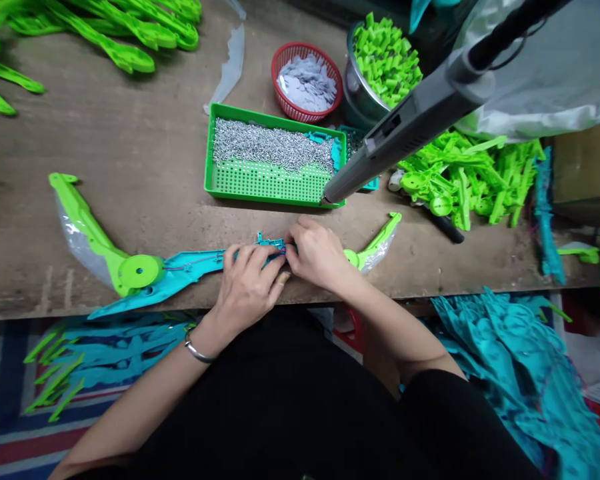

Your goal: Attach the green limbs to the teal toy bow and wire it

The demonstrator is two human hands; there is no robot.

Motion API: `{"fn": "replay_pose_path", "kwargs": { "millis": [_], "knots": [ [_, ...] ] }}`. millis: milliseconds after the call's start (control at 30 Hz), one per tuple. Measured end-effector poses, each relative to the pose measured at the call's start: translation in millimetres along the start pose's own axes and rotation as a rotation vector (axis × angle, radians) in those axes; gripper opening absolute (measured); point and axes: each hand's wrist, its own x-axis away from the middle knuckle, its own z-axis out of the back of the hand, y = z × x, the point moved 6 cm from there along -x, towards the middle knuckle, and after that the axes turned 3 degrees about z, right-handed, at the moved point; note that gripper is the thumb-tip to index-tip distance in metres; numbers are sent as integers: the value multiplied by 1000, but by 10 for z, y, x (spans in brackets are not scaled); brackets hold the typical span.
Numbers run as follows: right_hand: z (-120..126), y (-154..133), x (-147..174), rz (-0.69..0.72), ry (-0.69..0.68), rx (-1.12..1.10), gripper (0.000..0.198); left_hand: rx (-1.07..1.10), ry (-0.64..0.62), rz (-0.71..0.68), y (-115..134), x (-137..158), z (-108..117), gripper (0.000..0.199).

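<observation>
A long toy bow point(195, 267) of blue plastic, with green curved limbs, lies along the front of the bench. On its left end are a green round disc point(141, 271) and a clear bluish strip; the right limb point(380, 243) curves up beyond my wrist. My left hand point(250, 277) is closed over the blue middle part, fingers curled on it. Against it, my right hand point(315, 252) pinches at the same middle, where thin dark wires show. What its fingertips hold is hidden. A small blue piece point(270, 241) sticks up behind the fingers.
A green tray point(275, 197) of screws stands behind my hands, with a hanging grey electric screwdriver point(395, 133) tipped over its corner. Farther back are a red basket point(306, 48) and a metal bowl point(353, 73) of green pieces. Green parts point(470, 173) are heaped right; blue parts point(520, 367) lie below.
</observation>
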Motion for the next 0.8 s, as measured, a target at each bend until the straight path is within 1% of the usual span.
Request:
{"fn": "replay_pose_path", "kwargs": {
  "millis": [67, 300, 400, 467, 533, 600, 667, 733, 800],
  "knots": [
    [-5, 3, -12, 20, -13, 0, 17, -6, 6, -7, -1, 1, -5, 20],
    [-34, 16, 24, 191, 0, -49, 19, -22, 7, -2, -3, -2, -2, 22],
    [-14, 3, 42, 233, -18, -31, 24, -36, -2, -6, 1, 0, -16, 23],
    [24, 27, 67, 245, -31, -69, 27, -42, -13, -26, 5, 1, -35, 22],
    [108, 100, 113, 231, 10, -179, 30, -46, -22, -42, 3, -2, -51, 21],
    [220, 228, 189, 155, 106, -292, 31, -58, -23, -56, 0, -8, -55, 20],
    [293, 344, 290, 63, 166, -340, 28, -79, -23, -75, 7, -14, -53, 19],
    [288, 367, 386, 33, 129, -343, 22, -101, -25, -92, 19, -19, -49, 20],
    [234, 313, 456, 57, 71, -347, 21, -110, -27, -96, 28, -21, -49, 20]
  ]
}}
